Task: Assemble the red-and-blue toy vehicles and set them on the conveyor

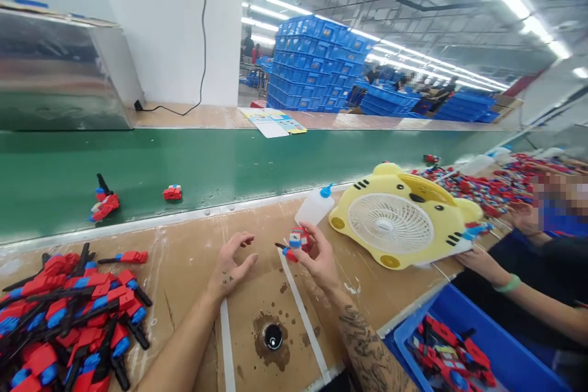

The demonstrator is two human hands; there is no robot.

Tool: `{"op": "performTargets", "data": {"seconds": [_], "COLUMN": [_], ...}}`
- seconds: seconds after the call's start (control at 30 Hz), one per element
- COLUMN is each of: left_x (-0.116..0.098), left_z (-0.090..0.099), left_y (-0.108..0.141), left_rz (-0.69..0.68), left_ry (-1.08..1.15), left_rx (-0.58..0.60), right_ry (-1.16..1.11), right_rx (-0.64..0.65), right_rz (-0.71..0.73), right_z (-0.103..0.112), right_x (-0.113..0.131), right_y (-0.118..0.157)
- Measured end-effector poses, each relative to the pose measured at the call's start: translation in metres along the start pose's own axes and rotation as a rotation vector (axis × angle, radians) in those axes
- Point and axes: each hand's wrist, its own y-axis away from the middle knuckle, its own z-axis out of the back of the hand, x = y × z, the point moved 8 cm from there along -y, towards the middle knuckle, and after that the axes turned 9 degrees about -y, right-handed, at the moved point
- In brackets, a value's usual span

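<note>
Between the thumb and fingers of my right hand (pixel 322 262) is a small red and blue plastic toy part (pixel 295 240) with a black bit sticking out to its left. My left hand (pixel 230 267) hovers over the cardboard-covered table, fingers apart, holding nothing. A translucent bottle with a blue nozzle cap (pixel 315 207) lies tilted just beyond my right hand. Nearer to me, a small round cup of dark liquid (pixel 272 337) sits among wet stains. To the left is a heap of red, blue and black toy parts (pixel 78 312).
Past the metal edge runs a green conveyor belt (pixel 257 162) carrying a few toy parts (pixel 173 192). A yellow animal-faced fan (pixel 399 220) stands at right, near a co-worker's hand (pixel 482 266). Below it is a blue bin (pixel 500 324) with toy parts. Blue crates (pixel 312 67) are stacked behind.
</note>
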Motion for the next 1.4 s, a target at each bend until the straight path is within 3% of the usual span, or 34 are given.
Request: {"op": "performTargets", "data": {"seconds": [0.13, 0.27, 0.5, 0.83, 0.93, 1.03, 1.2, 1.3, 1.4], "left_x": [0.007, 0.022, 0.047, 0.056, 0.057, 0.054, 0.043, 0.040, 0.041], "left_z": [-0.004, -0.008, -0.012, -0.009, -0.009, -0.009, -0.010, -0.011, -0.013], "left_y": [0.000, 0.002, 0.006, 0.010, 0.010, 0.007, 0.004, 0.003, 0.004], "left_rz": [0.017, 0.087, 0.248, 0.356, 0.345, 0.324, 0.308, 0.289, 0.273], "left_ry": [-0.015, -0.009, 0.020, 0.040, 0.044, 0.034, 0.021, 0.045, 0.058], "left_rx": [0.025, 0.049, 0.085, 0.085, 0.070, 0.060, 0.090, 0.111, 0.131], "right_ry": [0.303, 0.468, 0.700, 0.780, 0.750, 0.557, -0.095, -0.176, -0.193], "right_rx": [-0.170, -0.246, -0.310, -0.381, -0.408, -0.555, -1.079, -1.197, -1.254], "right_rz": [-0.019, 0.014, 0.130, 0.095, 0.045, -0.056, -0.290, -0.368, -0.441], "right_z": [0.054, 0.090, 0.124, 0.150, 0.168, 0.218, 0.340, 0.388, 0.417], "right_x": [0.023, 0.055, 0.095, 0.100, 0.092, 0.069, 0.008, -0.011, -0.027], "right_y": [0.037, 0.070, 0.101, 0.120, 0.123, 0.134, 0.186, 0.201, 0.201]}}
